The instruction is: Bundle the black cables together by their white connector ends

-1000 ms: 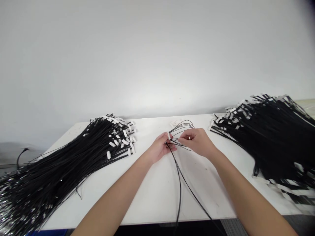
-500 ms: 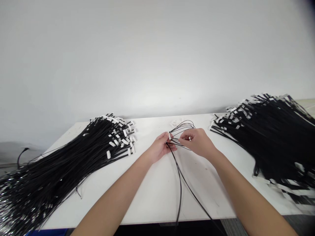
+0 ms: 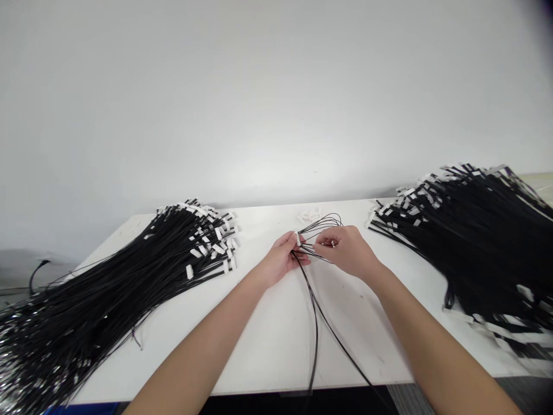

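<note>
Thin black wires (image 3: 317, 328) are trailing off the desk's (image 3: 259, 351) near edge, seeming light and floppy. Mid-desk, the left hand (image 3: 280, 260) has its fingers clamping them at the white connector (image 3: 297, 237), likely the firmest hold, while the right hand (image 3: 348, 251) is pinching one strand.

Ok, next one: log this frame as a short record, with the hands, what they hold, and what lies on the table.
Setting: white table against a plain wall
Left hand: pinches thin black wires at a white connector
Right hand: pinches the same wires close beside it; they loop beyond the hands
Wire run: trails toward the person, over the table's front edge
Left pile: black cables with white tags
Right pile: same kind, heaped higher
Small white pieces: behind the hands
</note>
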A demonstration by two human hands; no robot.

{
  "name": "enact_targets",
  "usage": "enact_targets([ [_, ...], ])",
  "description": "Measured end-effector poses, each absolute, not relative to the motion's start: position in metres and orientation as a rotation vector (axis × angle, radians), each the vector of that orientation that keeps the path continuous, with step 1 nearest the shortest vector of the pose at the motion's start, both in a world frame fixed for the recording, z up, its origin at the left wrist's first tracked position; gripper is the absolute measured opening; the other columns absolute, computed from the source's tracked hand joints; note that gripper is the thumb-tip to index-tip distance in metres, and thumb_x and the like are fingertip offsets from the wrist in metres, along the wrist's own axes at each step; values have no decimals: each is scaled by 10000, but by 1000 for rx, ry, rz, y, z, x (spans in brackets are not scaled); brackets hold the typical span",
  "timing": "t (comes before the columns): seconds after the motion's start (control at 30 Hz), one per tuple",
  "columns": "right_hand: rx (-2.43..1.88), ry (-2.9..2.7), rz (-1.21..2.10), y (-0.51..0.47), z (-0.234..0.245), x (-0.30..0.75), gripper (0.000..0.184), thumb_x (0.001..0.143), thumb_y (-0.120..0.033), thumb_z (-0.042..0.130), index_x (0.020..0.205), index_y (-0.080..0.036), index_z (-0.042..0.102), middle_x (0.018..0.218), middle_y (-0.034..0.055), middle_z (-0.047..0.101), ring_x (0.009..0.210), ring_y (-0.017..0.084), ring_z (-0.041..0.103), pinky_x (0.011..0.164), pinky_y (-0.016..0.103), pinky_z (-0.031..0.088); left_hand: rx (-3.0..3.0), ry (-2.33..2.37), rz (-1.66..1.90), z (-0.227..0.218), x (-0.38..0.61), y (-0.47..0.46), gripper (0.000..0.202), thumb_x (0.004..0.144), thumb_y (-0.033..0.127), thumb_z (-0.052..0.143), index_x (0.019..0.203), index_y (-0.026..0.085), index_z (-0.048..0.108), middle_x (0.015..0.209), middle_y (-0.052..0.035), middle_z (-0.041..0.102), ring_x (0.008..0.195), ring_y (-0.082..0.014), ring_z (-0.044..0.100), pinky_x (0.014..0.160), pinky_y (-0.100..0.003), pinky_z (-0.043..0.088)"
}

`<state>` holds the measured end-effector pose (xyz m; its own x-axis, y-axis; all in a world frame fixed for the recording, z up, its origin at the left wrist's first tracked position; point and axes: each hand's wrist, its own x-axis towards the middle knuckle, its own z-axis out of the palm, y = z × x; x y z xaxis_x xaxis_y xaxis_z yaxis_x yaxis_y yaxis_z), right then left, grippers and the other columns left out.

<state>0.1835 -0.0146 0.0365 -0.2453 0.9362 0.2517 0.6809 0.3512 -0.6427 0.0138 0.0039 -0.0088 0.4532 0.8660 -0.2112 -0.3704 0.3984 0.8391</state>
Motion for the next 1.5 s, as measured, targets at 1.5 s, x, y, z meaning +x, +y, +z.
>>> enact_targets([
  [1.5,-1014,-2097,-112,-22,31,173,99,800,-223,518,795,-208,616,707,4,601,628,100,489,590,225,359,662,637,985,-9,12,6,165,745,305,581,776,147,544,634,4,457,628,-109,549,718,-296,482],
])
